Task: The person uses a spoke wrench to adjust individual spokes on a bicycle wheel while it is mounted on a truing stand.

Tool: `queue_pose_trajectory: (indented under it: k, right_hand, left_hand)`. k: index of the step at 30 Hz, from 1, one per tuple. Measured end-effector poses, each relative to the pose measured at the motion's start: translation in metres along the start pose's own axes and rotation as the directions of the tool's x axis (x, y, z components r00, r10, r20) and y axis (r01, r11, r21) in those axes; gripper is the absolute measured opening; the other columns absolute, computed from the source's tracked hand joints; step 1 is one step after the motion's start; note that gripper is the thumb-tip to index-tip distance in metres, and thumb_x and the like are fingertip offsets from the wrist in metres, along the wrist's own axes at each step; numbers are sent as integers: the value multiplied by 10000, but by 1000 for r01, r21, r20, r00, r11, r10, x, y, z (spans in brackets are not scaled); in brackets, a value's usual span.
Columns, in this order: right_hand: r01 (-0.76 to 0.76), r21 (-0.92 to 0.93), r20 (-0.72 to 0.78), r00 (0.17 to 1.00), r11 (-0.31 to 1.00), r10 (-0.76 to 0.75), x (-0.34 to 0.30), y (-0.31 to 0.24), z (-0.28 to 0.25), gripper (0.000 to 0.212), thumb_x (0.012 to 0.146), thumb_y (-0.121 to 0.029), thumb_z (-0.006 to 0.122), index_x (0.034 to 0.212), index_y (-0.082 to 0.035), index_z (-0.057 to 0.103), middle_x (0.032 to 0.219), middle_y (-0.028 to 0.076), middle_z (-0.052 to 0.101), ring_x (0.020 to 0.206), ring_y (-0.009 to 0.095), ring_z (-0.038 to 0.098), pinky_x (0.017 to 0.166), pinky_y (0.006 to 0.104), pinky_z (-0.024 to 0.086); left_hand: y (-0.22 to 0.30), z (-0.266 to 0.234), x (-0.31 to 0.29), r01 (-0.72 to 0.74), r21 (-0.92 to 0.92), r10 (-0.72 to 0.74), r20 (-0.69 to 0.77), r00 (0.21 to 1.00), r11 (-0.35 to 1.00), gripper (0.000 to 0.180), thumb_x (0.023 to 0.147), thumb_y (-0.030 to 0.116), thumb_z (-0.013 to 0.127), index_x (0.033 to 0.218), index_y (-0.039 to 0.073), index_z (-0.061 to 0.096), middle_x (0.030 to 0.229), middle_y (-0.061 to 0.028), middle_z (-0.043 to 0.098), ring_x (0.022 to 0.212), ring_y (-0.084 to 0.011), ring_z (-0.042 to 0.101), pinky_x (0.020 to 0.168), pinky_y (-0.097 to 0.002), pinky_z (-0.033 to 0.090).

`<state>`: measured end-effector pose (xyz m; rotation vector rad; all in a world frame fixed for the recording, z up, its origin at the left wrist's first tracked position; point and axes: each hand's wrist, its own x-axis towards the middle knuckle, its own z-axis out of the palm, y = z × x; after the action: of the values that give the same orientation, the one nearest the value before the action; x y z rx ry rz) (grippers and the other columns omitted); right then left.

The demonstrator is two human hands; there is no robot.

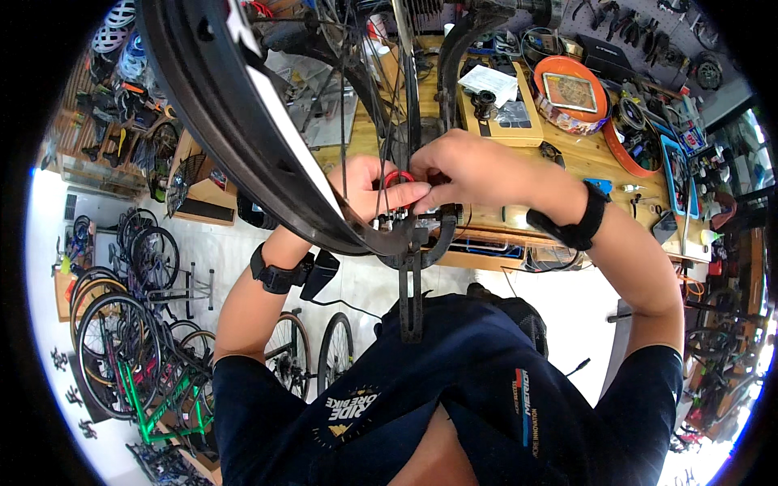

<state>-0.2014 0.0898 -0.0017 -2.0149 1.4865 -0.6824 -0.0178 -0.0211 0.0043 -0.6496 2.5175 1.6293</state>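
A bicycle wheel with a black rim and dark spokes stands upright in a dark truing stand. Among the spokes near the rim's lower end sits a small round red spoke wrench. My left hand reaches between the spokes, its fingers closed about the wrench and its thumb stretched across below it. From the other side my right hand meets it, thumb and fingertips pinched together beside the wrench; what they pinch is hidden. Below both hands is the stand's slotted bar, close to my shirt.
Behind the wheel is a wooden workbench with a yellow box, an orange round tray and a blue tray. Several bicycles, one with a green frame, stand at the left. Tools hang at the back.
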Motion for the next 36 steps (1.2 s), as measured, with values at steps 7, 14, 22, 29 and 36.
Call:
queue_pose_trajectory:
  k: [7, 14, 22, 29, 36]
  right_hand:
    - [-165, -7, -132, 978, 986, 163, -9, 29, -24, 209, 842, -160, 674, 894, 38, 633, 743, 133, 652, 674, 204, 629, 622, 320, 485]
    - [-173, -83, -92, 982, 981, 166, -7, 48, -13, 196, 837, -153, 667, 904, 28, 638, 751, 137, 653, 667, 226, 616, 635, 333, 485]
    - [-250, -48, -70, 967, 967, 246, -16, 52, -9, 183, 842, -149, 660, 911, 19, 637, 754, 130, 649, 676, 225, 617, 637, 335, 484]
    - [-280, -26, -55, 959, 960, 278, -29, 50, -7, 186, 856, -149, 653, 923, 23, 629, 736, 116, 630, 670, 194, 591, 643, 324, 483]
    - [-360, 16, -10, 933, 933, 360, -40, 51, -1, 187, 866, -150, 635, 927, 27, 629, 799, 125, 654, 715, 199, 615, 670, 322, 487]
  left_hand:
    - [3, 17, 2, -11, 394, 122, -258, 958, 919, 422, 849, 309, 685, 614, -29, 589, 480, -99, 465, 452, -176, 421, 470, -350, 336]
    - [-13, 22, 6, -106, 349, 198, -241, 950, 931, 317, 860, 297, 662, 847, -20, 646, 686, -139, 622, 558, -219, 535, 582, -325, 442]
    - [-3, 2, -8, 27, -824, 305, 241, 921, 567, 736, 835, 351, 680, 1370, -60, 388, 1231, -215, 544, 846, -145, 551, 783, -266, 475]
    - [1, -2, -9, -104, -804, 398, 174, 901, 586, 521, 846, 442, 665, 1085, 0, 528, 893, -102, 570, 751, -135, 548, 651, -229, 460]
    - [-16, -1, -3, -169, -698, 369, 146, 918, 696, 400, 851, 427, 678, 922, 64, 525, 848, -77, 576, 732, -109, 542, 635, -192, 415]
